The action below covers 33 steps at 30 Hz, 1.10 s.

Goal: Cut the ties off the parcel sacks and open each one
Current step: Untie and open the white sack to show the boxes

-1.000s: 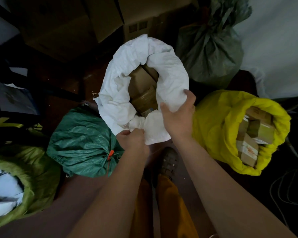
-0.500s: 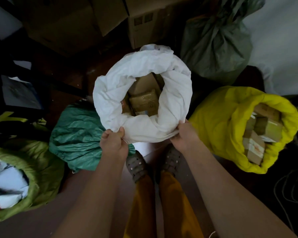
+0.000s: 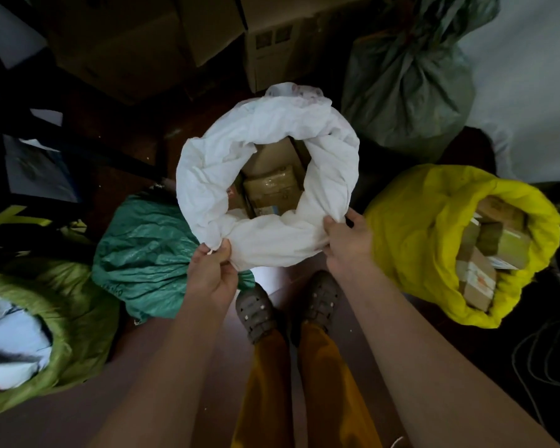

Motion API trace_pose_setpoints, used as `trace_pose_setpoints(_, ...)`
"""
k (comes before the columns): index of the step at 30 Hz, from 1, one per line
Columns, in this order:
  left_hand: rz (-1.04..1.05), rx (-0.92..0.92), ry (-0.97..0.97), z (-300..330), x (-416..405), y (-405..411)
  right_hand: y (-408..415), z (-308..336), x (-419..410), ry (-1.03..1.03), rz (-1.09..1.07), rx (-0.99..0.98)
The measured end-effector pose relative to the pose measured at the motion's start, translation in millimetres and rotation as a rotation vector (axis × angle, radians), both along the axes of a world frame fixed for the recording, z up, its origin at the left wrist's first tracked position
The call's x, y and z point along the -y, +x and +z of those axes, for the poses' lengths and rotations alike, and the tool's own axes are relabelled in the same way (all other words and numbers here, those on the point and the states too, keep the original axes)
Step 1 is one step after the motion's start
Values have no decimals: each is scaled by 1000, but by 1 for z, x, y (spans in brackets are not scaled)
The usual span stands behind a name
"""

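Observation:
A white sack (image 3: 207, 176) stands open in front of me, its rim rolled down, with brown parcels (image 3: 270, 189) showing inside. My left hand (image 3: 212, 273) grips the near-left part of the rolled rim. My right hand (image 3: 348, 244) grips the near-right part of the rim. A dark green sack (image 3: 143, 253) lies bunched shut to the left. At the back right a grey-green sack (image 3: 408, 79) stands tied at its top. The yellow sack (image 3: 411, 227) on the right and the olive sack (image 3: 68, 305) at the left are both open.
Cardboard boxes (image 3: 272, 37) stand against the back. My feet in grey shoes (image 3: 256, 312) are just below the white sack. Cables (image 3: 543, 357) lie on the floor at the lower right. A pale wall (image 3: 530, 92) is at the right.
My hands moved apart along the white sack's near rim, from close together to gripping its left and right sides. The mouth has spread wider and rounder, showing more parcels.

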<state>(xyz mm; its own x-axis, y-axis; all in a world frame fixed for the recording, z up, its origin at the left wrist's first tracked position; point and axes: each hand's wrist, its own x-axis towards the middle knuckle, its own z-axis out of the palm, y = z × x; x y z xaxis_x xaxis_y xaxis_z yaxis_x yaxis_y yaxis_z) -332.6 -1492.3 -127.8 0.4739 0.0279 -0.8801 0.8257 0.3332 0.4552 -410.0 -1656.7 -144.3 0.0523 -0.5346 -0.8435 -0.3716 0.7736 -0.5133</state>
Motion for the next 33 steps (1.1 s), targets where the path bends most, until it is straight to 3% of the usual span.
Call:
trace_pose_setpoints(2,-92,-11,145,1,2,0,-8,0,-1,134,-90,134)
trace_pose_setpoints(4,-307,-62,486,-1,5,-4,-14,-1,-5,185,-134,205)
trace_pose_setpoints(6,-404,-171,708,-4,13,-7,-18,0,-7,198,-170,222)
trace_pose_setpoints(9,-353,-349,681,4,39,-6,-19,1,-8,202,-184,245)
trace_pose_setpoints(12,-444,-384,726,15,64,-14,-17,1,-8,215,-150,243)
trace_pose_setpoints(14,-384,-358,653,6,69,-19,-18,0,-6,229,-112,241)
trace_pose_setpoints(20,-22,-186,82,-10,58,-29,-30,-6,-3,362,-121,371)
trace_pose_setpoints(22,-22,-117,-48,-13,50,-36,-30,-8,-2,355,-123,354)
trace_pose_setpoints(28,-104,-91,-110,-18,41,-35,-24,-8,-4,75,169,-62)
trace_pose_setpoints(33,-145,-85,-142,-17,39,-33,-2,-3,-1,-238,357,-200)
